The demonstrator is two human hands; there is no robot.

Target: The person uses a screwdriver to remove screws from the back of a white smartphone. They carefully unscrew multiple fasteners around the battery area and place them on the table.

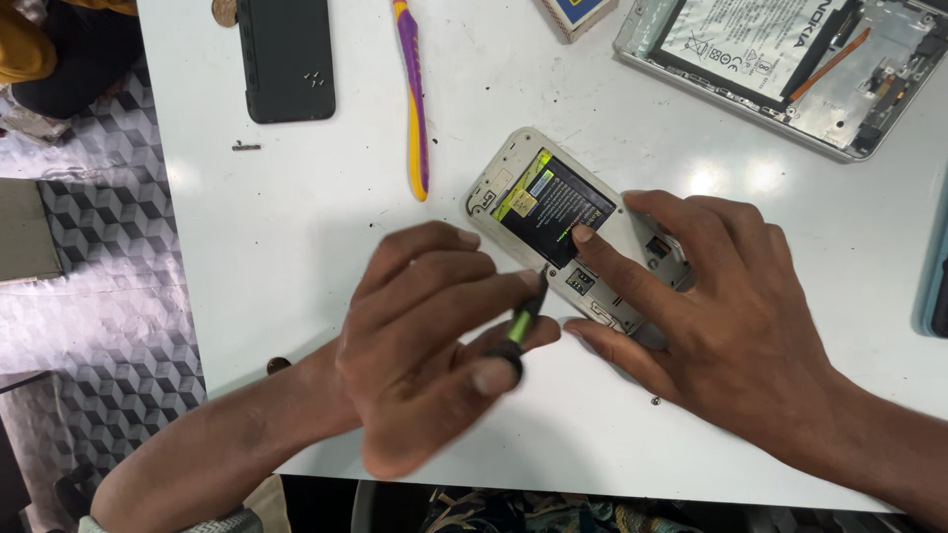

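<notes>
Head view: my left hand (434, 345) pinches a screwdriver (521, 326), tip on the open phone (573, 237); my right hand (711, 306), fingers spread, presses that phone's battery (553, 202).

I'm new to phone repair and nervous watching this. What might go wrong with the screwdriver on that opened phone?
1. The screwdriver tip sits at the edge of the phone, right by the battery; a slip might gouge it.
2. Only the right hand steadies the phone, by fingertips, so it may skid on the table.
3. A loose screw lies near that hand and could get brushed off.
</notes>
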